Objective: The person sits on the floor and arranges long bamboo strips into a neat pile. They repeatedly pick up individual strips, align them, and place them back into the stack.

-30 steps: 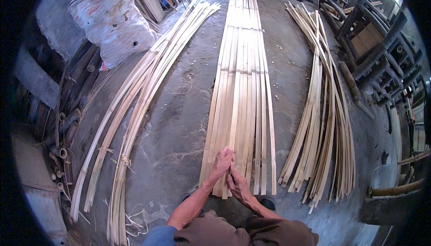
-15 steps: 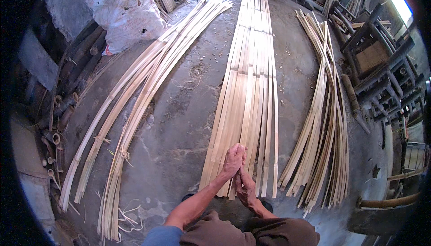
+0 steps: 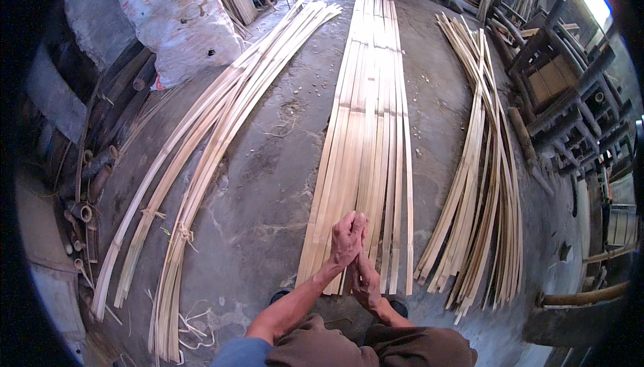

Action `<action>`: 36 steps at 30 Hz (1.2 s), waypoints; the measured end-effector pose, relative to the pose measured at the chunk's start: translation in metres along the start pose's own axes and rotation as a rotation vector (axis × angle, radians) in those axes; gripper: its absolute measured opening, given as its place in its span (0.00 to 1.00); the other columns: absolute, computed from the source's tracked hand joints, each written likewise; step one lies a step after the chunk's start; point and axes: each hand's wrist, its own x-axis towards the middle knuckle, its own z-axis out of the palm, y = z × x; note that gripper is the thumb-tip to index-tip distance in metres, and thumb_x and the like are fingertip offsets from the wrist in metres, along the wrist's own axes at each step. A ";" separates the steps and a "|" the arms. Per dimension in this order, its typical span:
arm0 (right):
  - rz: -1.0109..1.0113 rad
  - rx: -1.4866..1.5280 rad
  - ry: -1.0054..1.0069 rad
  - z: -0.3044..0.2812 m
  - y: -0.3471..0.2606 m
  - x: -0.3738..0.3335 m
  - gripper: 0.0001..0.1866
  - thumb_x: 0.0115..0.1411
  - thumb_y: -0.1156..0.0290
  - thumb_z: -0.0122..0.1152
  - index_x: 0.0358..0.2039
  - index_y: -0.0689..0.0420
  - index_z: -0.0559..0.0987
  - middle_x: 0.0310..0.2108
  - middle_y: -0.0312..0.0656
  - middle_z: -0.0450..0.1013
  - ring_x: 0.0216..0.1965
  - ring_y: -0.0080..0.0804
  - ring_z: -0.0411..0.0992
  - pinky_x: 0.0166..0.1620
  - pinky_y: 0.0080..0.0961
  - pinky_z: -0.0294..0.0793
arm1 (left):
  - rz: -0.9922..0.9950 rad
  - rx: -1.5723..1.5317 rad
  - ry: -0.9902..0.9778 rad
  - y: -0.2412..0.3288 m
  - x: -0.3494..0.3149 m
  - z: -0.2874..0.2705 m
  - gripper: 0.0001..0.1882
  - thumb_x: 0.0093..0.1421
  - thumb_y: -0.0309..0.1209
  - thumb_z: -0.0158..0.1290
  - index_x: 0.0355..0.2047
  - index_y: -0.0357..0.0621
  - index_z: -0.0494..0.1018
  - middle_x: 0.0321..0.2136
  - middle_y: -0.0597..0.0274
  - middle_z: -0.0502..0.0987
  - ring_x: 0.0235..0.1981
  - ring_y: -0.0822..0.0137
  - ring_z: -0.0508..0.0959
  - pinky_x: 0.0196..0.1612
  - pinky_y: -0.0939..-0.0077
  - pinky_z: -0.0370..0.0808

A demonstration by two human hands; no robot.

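Long pale bamboo strips lie side by side in a flat row on the floor in front of me, running away toward the far end. Over their near end my two hands meet, pressed closely together. My left hand is closed, its thumb on top, round a bamboo strip that runs forward from the fingers. Lower and nearer, my right hand is closed against the left one on the same strip. The palms and most of the right fingers are hidden.
A loose bundle of bamboo strips, tied near its close end, curves along the left. Another bundle lies crossed on the right. Beyond are a white sack, bamboo poles and stacked dark wooden frames.
The view has shifted slightly, so the strips appear a little further left. My hands stay clasped together at the near end of the row, with hardly any movement.
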 end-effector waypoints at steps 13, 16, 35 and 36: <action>0.034 -0.107 -0.032 0.012 0.028 -0.023 0.30 0.67 0.75 0.54 0.69 0.57 0.61 0.31 0.46 0.70 0.30 0.38 0.71 0.36 0.32 0.73 | 0.175 0.327 0.122 -0.007 0.013 -0.050 0.23 0.71 0.46 0.48 0.24 0.42 0.64 0.11 0.62 0.69 0.13 0.69 0.73 0.17 0.69 0.68; 0.044 -0.120 -0.037 0.013 0.038 -0.029 0.29 0.67 0.74 0.53 0.68 0.56 0.62 0.31 0.45 0.70 0.30 0.38 0.70 0.36 0.31 0.72 | 0.230 0.333 0.139 0.006 0.012 -0.062 0.23 0.70 0.46 0.48 0.23 0.42 0.64 0.11 0.62 0.69 0.12 0.69 0.72 0.15 0.70 0.67; 0.120 -0.104 -0.116 0.010 0.022 -0.025 0.21 0.66 0.75 0.54 0.60 0.61 0.71 0.35 0.52 0.70 0.34 0.49 0.71 0.39 0.38 0.72 | 0.101 0.648 0.119 -0.075 0.016 -0.135 0.18 0.70 0.39 0.45 0.30 0.35 0.68 0.19 0.42 0.70 0.21 0.43 0.74 0.27 0.53 0.70; 0.136 -0.098 -0.124 0.009 0.020 -0.024 0.21 0.66 0.75 0.54 0.59 0.61 0.71 0.35 0.53 0.70 0.34 0.48 0.72 0.39 0.38 0.72 | 0.159 0.693 0.124 -0.076 0.017 -0.135 0.17 0.70 0.38 0.45 0.32 0.35 0.69 0.20 0.41 0.70 0.22 0.42 0.75 0.27 0.52 0.70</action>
